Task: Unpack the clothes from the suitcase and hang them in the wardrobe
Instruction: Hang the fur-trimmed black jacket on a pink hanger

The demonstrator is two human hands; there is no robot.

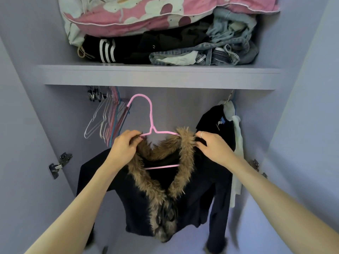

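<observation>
Wardrobe [157,75] open, dark garments [216,123] already hanging at right. The dark fur-trimmed jacket [194,195] sits on its pink hanger [151,114], not yet hooked. Left hand [123,146] and right hand [211,146] pinch its shoulders, fingers curled tight. Suitcase unseen.

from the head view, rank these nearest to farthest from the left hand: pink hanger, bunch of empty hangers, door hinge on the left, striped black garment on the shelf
From the left hand:
1. pink hanger, at its fingertips.
2. bunch of empty hangers, just up and left.
3. door hinge, low on the left wall.
4. striped black garment, up on the shelf.
</observation>
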